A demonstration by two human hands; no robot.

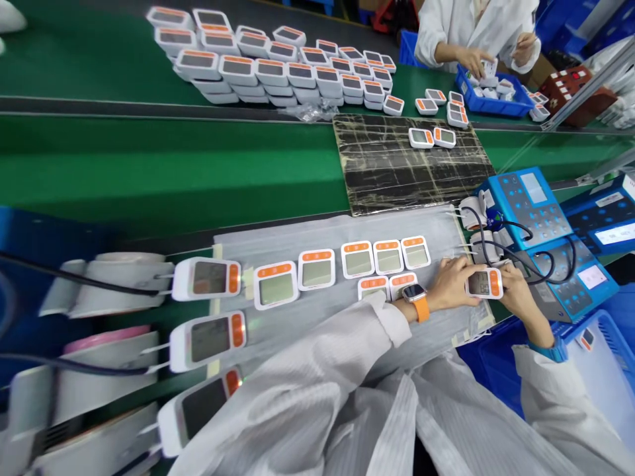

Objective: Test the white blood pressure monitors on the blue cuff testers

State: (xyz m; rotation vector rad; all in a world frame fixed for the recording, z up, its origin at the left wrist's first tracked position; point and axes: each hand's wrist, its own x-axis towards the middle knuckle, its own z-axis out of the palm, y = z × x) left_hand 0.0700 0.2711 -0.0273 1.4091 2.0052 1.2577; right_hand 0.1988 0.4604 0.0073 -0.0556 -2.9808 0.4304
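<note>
A small white LCD meter (pixel 479 283) with orange buttons is held between my two hands at the right of the grey mat, its screen facing up and showing digits. My left hand (pixel 452 284), with an orange-banded watch at the wrist, grips its left side. On its right side, my right hand (pixel 516 289) has fingers closed around the edge; a blue band circles that wrist. Close to my left forearm, two more meters (pixel 374 286) are partly covered by the sleeve. Further meters (pixel 358 259) lie in a row on the mat (pixel 322 228).
At left, three larger-looking meters (pixel 208 340) connect by white leads to fixtures (pixel 119 284). Blue test boxes (pixel 533 201) with cables stand right. Beyond the green conveyor (pixel 173 165) are stacked meters (pixel 272 69), a dark board (pixel 397 175) and a co-worker's hand (pixel 473 61) over a blue basket (pixel 491 104).
</note>
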